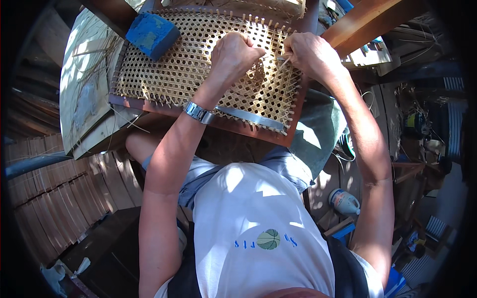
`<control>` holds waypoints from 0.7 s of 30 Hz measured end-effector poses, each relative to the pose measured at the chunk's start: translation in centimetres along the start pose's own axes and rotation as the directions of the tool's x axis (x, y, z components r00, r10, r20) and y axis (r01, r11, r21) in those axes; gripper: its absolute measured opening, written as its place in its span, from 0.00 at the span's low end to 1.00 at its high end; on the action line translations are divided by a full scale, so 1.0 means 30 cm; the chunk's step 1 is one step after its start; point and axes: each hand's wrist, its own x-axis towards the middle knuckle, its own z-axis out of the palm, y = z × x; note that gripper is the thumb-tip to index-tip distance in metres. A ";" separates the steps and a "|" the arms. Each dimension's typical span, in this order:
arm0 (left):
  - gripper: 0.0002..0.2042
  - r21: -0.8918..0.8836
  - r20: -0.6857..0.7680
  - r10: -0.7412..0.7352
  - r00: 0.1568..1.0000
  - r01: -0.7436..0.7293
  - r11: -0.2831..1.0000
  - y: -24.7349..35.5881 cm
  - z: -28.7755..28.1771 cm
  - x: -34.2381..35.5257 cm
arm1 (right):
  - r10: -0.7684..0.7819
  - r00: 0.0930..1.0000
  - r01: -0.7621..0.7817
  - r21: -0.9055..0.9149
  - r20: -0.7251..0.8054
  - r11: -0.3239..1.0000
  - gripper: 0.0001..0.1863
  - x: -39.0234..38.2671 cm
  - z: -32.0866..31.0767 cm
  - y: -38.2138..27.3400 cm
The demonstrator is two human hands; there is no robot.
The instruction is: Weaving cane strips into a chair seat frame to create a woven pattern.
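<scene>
- A pale surface (82, 99) carries a brown-framed cane panel (169, 74), which reaches its near edge; a blue block (151, 37) rests on the panel's far left corner.
- Fingertips are partly hidden.
- Left hand (234, 57): fingers curled together over the cane; cannot tell on what.
- Right hand (313, 53): fingers pinching a thin strand (284, 62).

"What's worn by the left hand (234, 53)?"
"A silver wristwatch (199, 112) with a metal link bracelet."
"And the top?"
"A white short-sleeved T-shirt (248, 203) with dark side panels (350, 265). Its chest carries a green basketball print (269, 239) with dark seams, flanked by blue lettering (293, 241)."
"Below that?"
"Blue shorts (202, 175), creased at the lap, leaving the left knee (137, 144) bare."
</scene>
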 end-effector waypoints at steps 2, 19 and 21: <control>0.10 0.034 -0.070 0.022 0.997 -0.019 0.999 -0.018 0.006 0.002 | 0.086 0.993 -0.095 0.109 0.087 0.989 0.12 0.000 -0.022 -0.033; 0.10 0.375 0.051 0.365 0.930 -0.356 0.856 0.061 0.094 0.036 | 0.110 0.993 -0.115 -0.193 -0.036 0.974 0.19 -0.019 -0.082 -0.040; 0.15 0.075 0.131 0.367 0.921 -0.378 0.923 0.079 0.118 0.073 | -0.085 0.958 -0.016 -0.345 -0.275 0.939 0.16 -0.069 -0.153 -0.012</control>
